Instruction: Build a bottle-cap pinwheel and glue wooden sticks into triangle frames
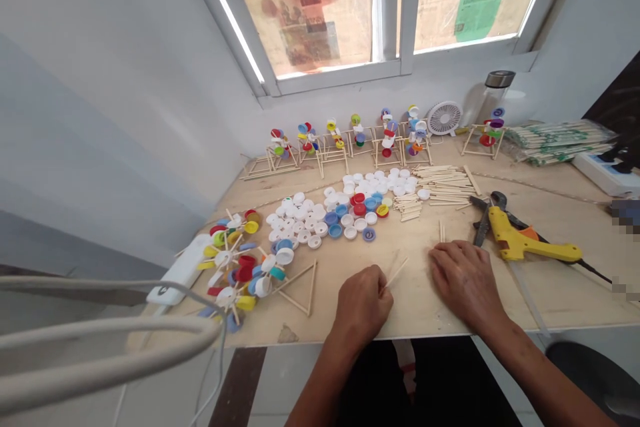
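My left hand (365,303) is closed in a fist near the table's front edge, with a thin wooden stick (398,272) poking out to the upper right between thumb and forefinger. To its right, my right hand (465,283) rests low over the tabletop with its fingers together and curled down. A pair of short wooden sticks (442,231) juts out from beneath those fingers; their lower ends are hidden. Left of my hands lies a triangle frame of sticks (312,287). A yellow glue gun (525,240) and black-handled pliers (483,223) are just beyond my right hand.
White bottle caps (300,217) and coloured ones (360,203) cover the middle. Stick bundles (445,183) lie behind. Cap wheels (240,267) crowd the left side. Finished wheel stands (387,140), a small fan (444,119) and a bottle (495,97) line the wall. A power strip (607,173) sits right.
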Motion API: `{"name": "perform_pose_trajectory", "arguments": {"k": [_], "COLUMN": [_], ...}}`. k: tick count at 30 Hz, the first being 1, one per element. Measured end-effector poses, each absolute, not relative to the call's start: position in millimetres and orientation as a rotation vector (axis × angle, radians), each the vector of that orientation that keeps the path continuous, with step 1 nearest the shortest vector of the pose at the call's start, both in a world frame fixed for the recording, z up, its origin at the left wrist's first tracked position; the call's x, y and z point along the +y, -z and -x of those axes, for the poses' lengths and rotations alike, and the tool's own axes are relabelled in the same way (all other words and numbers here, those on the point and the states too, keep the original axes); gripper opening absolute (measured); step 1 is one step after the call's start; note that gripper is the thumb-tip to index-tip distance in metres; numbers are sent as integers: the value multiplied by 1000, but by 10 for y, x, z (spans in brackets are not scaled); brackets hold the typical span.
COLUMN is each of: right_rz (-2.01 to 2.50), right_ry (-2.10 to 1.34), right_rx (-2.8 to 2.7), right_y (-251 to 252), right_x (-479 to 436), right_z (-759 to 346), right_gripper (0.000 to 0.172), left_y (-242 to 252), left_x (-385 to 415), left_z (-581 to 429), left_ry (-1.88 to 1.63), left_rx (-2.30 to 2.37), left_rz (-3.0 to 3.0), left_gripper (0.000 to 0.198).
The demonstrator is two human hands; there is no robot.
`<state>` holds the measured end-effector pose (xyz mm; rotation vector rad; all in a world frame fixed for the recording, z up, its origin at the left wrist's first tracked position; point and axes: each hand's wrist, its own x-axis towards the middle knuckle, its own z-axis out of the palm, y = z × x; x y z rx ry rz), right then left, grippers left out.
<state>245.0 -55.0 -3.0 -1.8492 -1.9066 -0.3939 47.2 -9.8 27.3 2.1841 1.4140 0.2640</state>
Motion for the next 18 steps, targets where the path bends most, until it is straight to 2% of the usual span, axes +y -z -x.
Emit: {"name": "perform_pose_trajectory", "arguments": {"k": [3, 8, 10, 18], "right_rz": [1783, 1530, 1459, 1387], "right_ry": [167, -762, -1004, -1161], "right_rx": [-1817, -1489, -1355, -1111], "right_y": [-7, -135, -178, -187], "right_x": [-544, -500, -466, -403], "right_z": [-2408, -2124, -2024, -1912], "right_gripper": [19, 29, 33, 35], "left_y": [-231, -191, -198, -187], "left_x": [-88, -117, -132, -136], "left_z": [-438, -486, -507, -509], "left_ry": [-458, -641, -653, -697], "left_rx": [1292, 1052, 993, 961], "left_rz": [-1898, -1394, -1290, -1366], "left_gripper": [5, 7, 8, 19]}}
